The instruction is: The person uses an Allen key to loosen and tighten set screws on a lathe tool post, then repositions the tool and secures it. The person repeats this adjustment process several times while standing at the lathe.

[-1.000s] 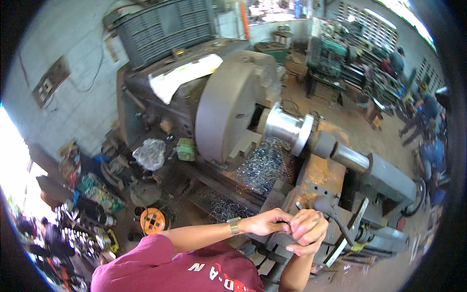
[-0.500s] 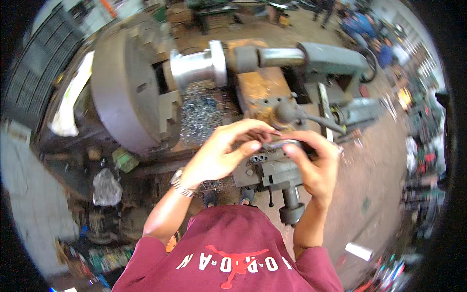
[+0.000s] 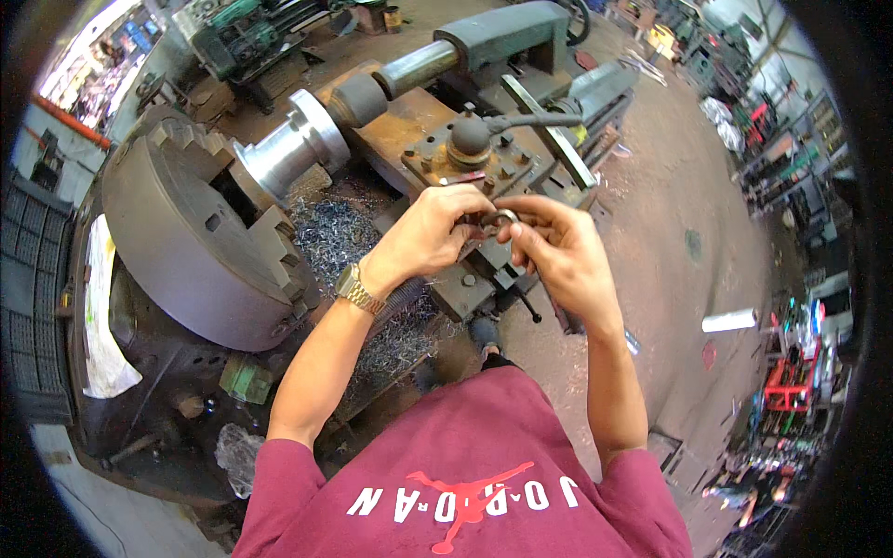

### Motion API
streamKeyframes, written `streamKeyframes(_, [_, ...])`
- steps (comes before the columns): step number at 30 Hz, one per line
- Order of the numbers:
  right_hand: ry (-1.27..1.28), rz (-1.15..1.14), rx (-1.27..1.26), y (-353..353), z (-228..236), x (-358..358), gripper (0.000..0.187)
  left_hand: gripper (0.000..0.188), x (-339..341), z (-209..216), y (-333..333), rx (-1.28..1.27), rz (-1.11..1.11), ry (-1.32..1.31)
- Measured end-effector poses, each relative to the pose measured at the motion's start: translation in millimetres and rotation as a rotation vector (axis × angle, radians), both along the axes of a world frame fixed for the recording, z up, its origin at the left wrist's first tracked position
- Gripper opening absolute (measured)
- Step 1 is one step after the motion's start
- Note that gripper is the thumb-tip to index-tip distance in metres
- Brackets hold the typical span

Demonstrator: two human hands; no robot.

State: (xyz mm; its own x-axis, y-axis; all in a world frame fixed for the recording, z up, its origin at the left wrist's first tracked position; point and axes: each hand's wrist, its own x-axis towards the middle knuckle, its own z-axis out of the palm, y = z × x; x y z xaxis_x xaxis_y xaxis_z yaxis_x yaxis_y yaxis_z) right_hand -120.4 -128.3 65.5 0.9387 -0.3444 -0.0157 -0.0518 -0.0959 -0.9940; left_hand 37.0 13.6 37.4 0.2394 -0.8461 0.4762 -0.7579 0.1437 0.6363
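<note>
My left hand (image 3: pixel 426 229), with a metal-banded watch (image 3: pixel 357 290) on its wrist, is closed in a pinch near the lathe's tool post. My right hand (image 3: pixel 558 249) meets it from the right, its thumb and fingers closed on a small curved, shiny metal piece (image 3: pixel 503 217). Both hands' fingertips are at this piece; much of it is hidden, so its kind cannot be told. Just beyond them stands the tool post with a round knob (image 3: pixel 468 141) and a long lever (image 3: pixel 535 120). A flanged, bright metal workpiece (image 3: pixel 284 158) sits between the large chuck (image 3: pixel 195 232) and the tailstock (image 3: pixel 502 37).
Curly metal chips (image 3: pixel 339 232) heap below the workpiece. A white cloth (image 3: pixel 107 316) hangs on the lathe's left side, near a green block (image 3: pixel 246 378) and a crumpled clear plastic bag (image 3: pixel 239 458). On the floor at right lies a white roll (image 3: pixel 729 321).
My view has turned, so the lathe appears tilted and farther left. Both hands have drawn closer together around the small metal piece, which is now more covered by fingers.
</note>
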Motion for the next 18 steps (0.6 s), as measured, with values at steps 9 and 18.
streamKeyframes(9, [0.05,-0.003,-0.061,2,-2,12,0.021,0.025,5,6,4,0.082,0.017,0.178])
streamKeyframes(18, [0.252,-0.153,-0.122,22,3,-48,0.028,0.021,17,-8,-5,0.082,0.045,0.125])
